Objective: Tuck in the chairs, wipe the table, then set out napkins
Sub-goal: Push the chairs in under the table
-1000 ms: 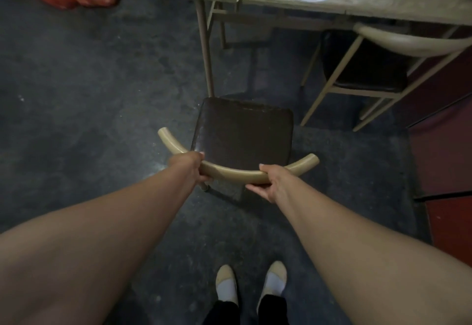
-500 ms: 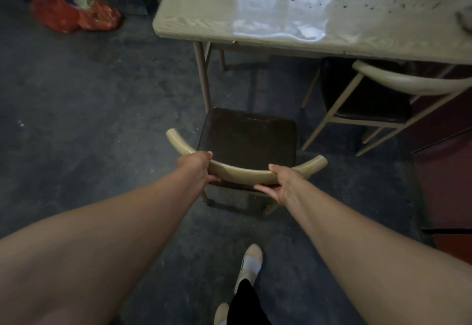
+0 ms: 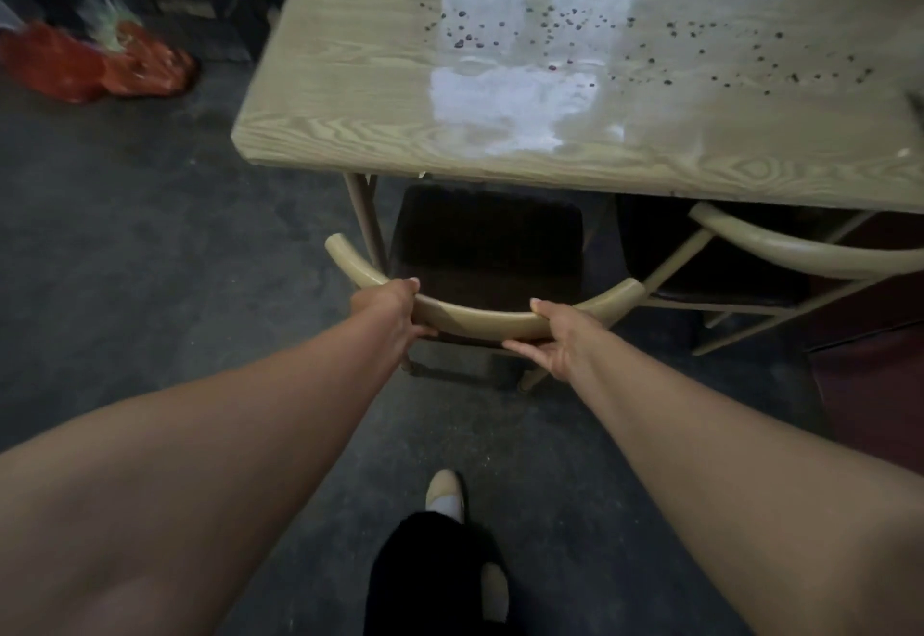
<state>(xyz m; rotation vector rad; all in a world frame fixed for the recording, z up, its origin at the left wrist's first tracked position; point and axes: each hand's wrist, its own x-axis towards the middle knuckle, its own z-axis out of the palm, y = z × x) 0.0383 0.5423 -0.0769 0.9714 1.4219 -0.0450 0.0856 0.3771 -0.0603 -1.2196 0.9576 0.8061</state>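
Chair (image 3: 485, 255), seat half under worktop (image 3: 350, 85): left hand (image 3: 390, 305) and right hand (image 3: 555, 335) both wrapped round backrest (image 3: 480, 323); push straight, level, clear of leg (image 3: 365, 220).

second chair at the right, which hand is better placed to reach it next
Right hand, probably: it grips the near chair's backrest at the end nearest the second chair; left hand grips the far end.

Table (image 3: 350, 100) wood-grain, glossy; chair backrest (image 3: 480, 320) smooth; floor (image 3: 150, 260) matt, rough.
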